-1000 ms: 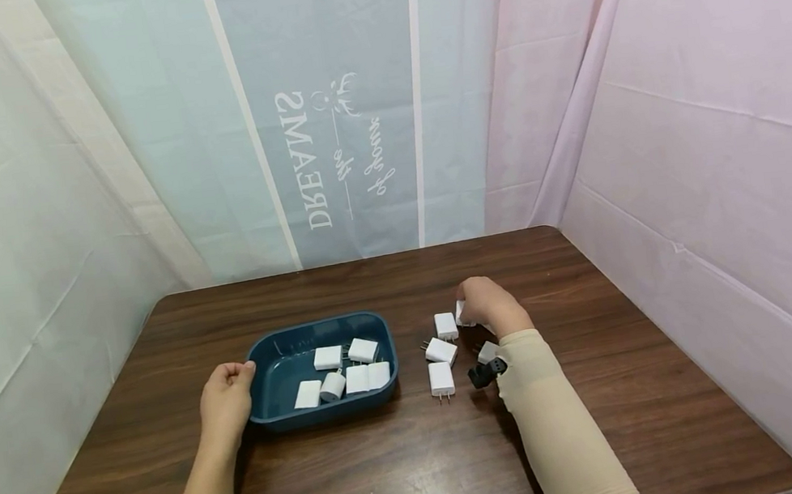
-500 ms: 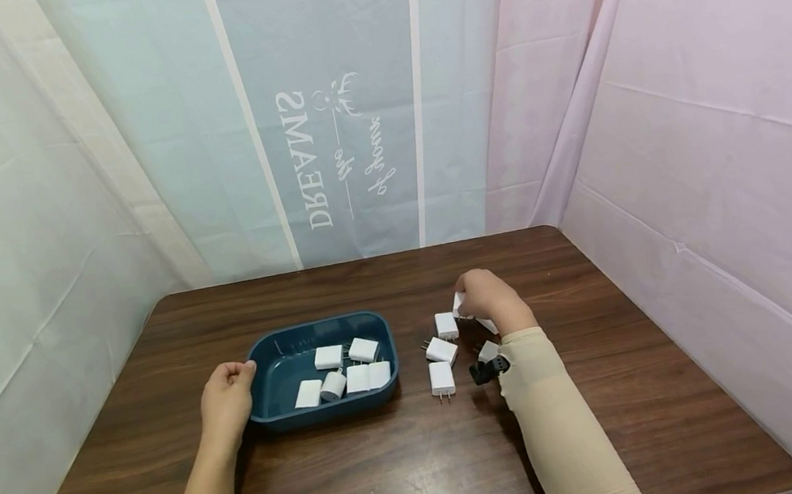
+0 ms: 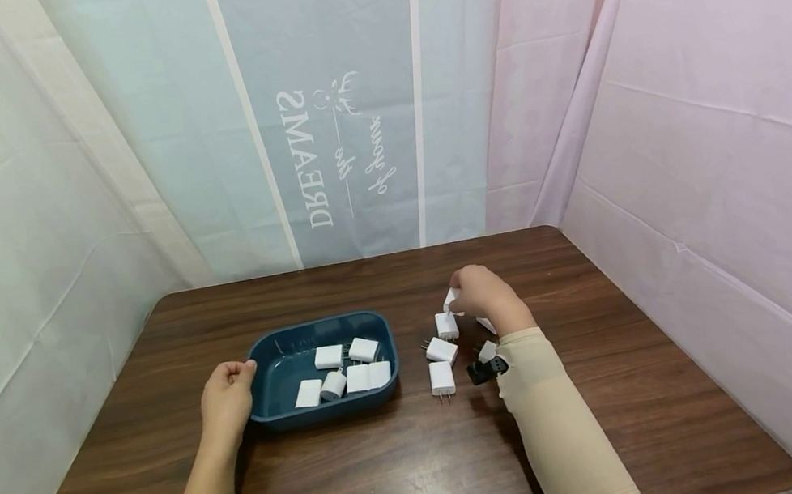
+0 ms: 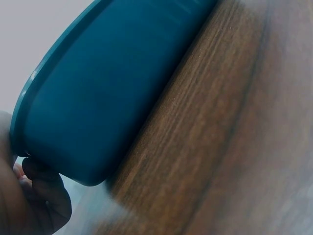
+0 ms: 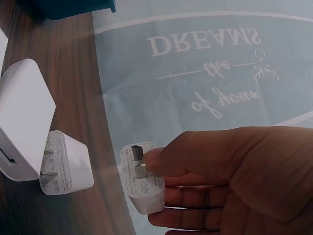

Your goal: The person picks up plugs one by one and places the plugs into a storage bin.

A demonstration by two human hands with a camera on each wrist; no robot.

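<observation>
My left hand (image 3: 228, 395) pinches the left rim of a dark blue plastic basin (image 3: 276, 414), thumb over the edge; the left wrist view shows its fingers curled under that rim. Several white charger plugs (image 3: 329, 357) lie inside the basin, toward its right half. On the right, my right hand (image 3: 487, 299) holds a white charger plug (image 5: 143, 188) between thumb and fingers, its two prongs facing the thumb. Just below that hand lie more loose white charger plugs (image 3: 442, 378) on the table, one of them partly hidden behind the hand.
The brown wood-grain table (image 3: 364, 479) has rounded corners. A pale blue curtain (image 3: 357, 162) with lettering hangs behind its far edge, and light cloth walls (image 3: 719, 120) stand at both sides. Each wrist carries a small black camera (image 3: 488, 371).
The right hand has lifted its charger plug and shifted slightly away and to the left, uncovering another plug beneath it. The left hand and basin stay where they were.
</observation>
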